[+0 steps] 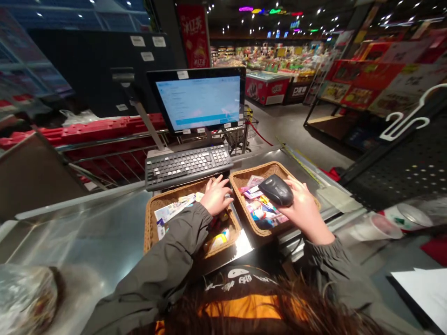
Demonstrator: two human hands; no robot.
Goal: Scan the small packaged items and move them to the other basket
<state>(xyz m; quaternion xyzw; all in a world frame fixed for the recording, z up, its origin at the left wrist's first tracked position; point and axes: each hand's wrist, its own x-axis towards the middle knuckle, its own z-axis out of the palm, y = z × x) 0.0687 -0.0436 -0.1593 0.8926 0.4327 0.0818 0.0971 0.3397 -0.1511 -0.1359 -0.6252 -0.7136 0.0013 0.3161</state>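
Observation:
My right hand (307, 209) is wrapped round a black barcode scanner (277, 190), held above the right wicker basket (260, 230). Small colourful packets (258, 204) lie in that basket under the scanner. Over the left wicker basket (149, 223) hovers my left hand (216, 196), its fingers spread and nothing visible in them. A printed sheet (174, 209) and a yellow-and-white packet (220, 239) lie inside the left basket; my hand and sleeve hide part of its contents. Just beyond my left fingertips is a black keyboard (188, 164).
A lit monitor (200, 103) stands behind the keyboard, with a scanner stand pole (148, 121) to its left. A clear plastic bag (26, 298) sits on the metal counter (91, 237). Paper tubs (377, 227) and white sheets (422, 293) are at right.

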